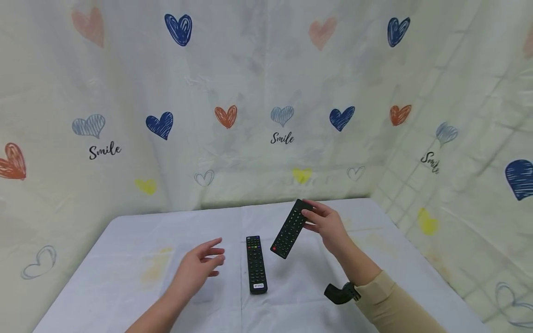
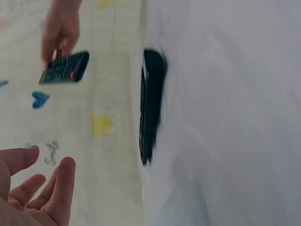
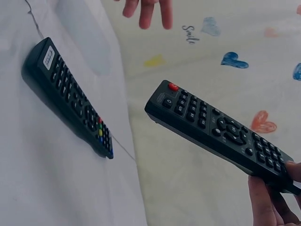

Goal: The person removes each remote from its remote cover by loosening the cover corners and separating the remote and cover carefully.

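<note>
My right hand (image 1: 327, 226) pinches the far end of a black remote control (image 1: 290, 231) and holds it tilted above the table. In the right wrist view this remote (image 3: 221, 132) shows its red button at the free end, with thumb and fingers at the other. A second black remote control (image 1: 256, 264) with coloured buttons and a white label lies on the white cloth, between the two hands. To its left, my left hand (image 1: 199, 264) hovers with relaxed, spread fingers and holds nothing. The left wrist view shows the lying remote (image 2: 151, 103) from its side.
A white cloth (image 1: 137, 259) with creases and faint yellow patches covers the table (image 1: 220, 222). Behind and to the right hangs a pale curtain (image 1: 250, 83) printed with hearts and the word Smile. A black strap (image 1: 342, 293) sits at my right wrist.
</note>
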Demonstrator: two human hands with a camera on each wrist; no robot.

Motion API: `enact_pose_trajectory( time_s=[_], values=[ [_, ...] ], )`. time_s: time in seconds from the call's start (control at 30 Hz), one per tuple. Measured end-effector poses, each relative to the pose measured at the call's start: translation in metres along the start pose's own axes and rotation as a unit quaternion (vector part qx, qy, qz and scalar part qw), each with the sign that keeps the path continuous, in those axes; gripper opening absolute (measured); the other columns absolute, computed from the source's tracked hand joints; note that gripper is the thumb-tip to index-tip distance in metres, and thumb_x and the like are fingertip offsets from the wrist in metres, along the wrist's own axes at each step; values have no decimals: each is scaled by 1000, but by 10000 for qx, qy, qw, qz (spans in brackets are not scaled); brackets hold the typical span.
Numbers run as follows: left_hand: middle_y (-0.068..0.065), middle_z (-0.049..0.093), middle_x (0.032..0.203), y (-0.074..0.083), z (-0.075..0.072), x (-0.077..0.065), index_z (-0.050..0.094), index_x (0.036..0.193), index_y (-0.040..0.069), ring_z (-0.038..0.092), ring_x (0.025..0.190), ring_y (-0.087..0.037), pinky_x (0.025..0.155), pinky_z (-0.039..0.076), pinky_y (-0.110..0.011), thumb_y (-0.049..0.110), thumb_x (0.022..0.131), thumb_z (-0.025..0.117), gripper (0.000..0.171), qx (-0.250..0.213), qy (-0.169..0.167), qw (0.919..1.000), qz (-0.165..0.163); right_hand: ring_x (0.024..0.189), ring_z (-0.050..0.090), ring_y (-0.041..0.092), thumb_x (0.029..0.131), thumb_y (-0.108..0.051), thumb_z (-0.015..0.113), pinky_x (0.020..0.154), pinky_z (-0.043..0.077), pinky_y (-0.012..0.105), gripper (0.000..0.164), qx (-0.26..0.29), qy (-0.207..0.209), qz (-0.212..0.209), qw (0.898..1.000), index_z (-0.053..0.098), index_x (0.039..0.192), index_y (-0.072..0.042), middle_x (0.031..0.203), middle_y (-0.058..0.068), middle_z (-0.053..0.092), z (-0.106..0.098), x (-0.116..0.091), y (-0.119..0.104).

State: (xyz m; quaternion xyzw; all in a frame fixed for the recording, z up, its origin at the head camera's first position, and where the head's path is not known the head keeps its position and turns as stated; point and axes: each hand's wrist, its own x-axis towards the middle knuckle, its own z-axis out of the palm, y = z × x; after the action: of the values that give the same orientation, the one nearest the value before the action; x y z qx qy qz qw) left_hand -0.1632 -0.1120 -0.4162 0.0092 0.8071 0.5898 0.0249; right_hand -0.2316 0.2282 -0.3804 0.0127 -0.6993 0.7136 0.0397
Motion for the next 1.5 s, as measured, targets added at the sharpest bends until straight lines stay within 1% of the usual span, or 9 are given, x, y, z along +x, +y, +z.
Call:
enact_pose_trajectory(
  time_s=[0.13,0.27,0.53,0.73,0.93,1.17,1.3,1.4,1.5],
  values=[
    [-21,63,126,4,42,2,49,146,11,69,98,-24,74,60,-38,14,92,71,58,-489,-498,9973,212,97,68,17,96,-12,66,83,58,35,45,63,21,2,10000,56,140,-5,118,10,65,7,-1,-3],
    [-19,63,127,7,71,6,43,150,12,69,100,-24,75,60,-38,14,92,70,64,-897,-869,9918,254,97,67,18,96,-12,66,83,58,35,43,193,39,-46,9998,58,138,-6,119,11,64,15,-1,-5],
    [-17,70,113,10,93,10,45,148,6,71,92,-22,75,60,-41,7,94,66,57,-1622,-835,9823,435,100,68,20,95,-12,68,85,58,37,44,410,-41,-191,9990,58,137,-5,121,14,62,24,-4,-3],
    [-14,70,113,8,100,17,51,144,8,71,93,-21,75,60,-36,7,94,67,53,-1888,-635,9796,255,99,67,20,96,-11,66,85,58,35,43,651,228,-117,9976,57,138,-6,123,16,61,26,-7,2],
    [-15,65,126,10,103,21,52,143,12,69,101,-22,82,59,-35,9,95,67,50,-2346,-400,9711,185,95,69,17,96,-6,63,83,58,33,42,1122,499,-19,9924,55,138,-7,117,10,63,29,-12,6],
    [-16,62,130,11,97,28,53,143,12,70,102,-24,85,58,-33,8,96,64,48,-2868,-263,9576,-9,91,69,17,97,-1,60,83,58,36,38,1042,220,-14,9943,49,133,-4,107,8,64,21,-12,13],
    [-18,63,126,14,86,34,55,141,10,71,98,-25,83,58,-33,6,96,63,45,-2821,-432,9584,-15,94,68,19,97,-2,60,86,57,40,36,563,-277,63,9980,45,129,-2,110,10,63,7,-14,15],
    [-18,64,123,17,75,35,56,140,7,72,96,-26,82,58,-33,6,96,64,45,-2563,-698,9641,43,99,66,20,96,-9,65,88,57,40,40,-181,-605,115,9979,48,131,-4,114,12,63,-6,-14,12],
    [-17,65,120,19,67,38,57,138,5,72,92,-26,80,59,-33,6,95,64,43,-2125,-964,9724,51,105,65,21,95,-19,69,91,55,41,44,-1227,-1105,60,9863,55,135,-9,119,12,65,-20,-13,7]
  ],
)
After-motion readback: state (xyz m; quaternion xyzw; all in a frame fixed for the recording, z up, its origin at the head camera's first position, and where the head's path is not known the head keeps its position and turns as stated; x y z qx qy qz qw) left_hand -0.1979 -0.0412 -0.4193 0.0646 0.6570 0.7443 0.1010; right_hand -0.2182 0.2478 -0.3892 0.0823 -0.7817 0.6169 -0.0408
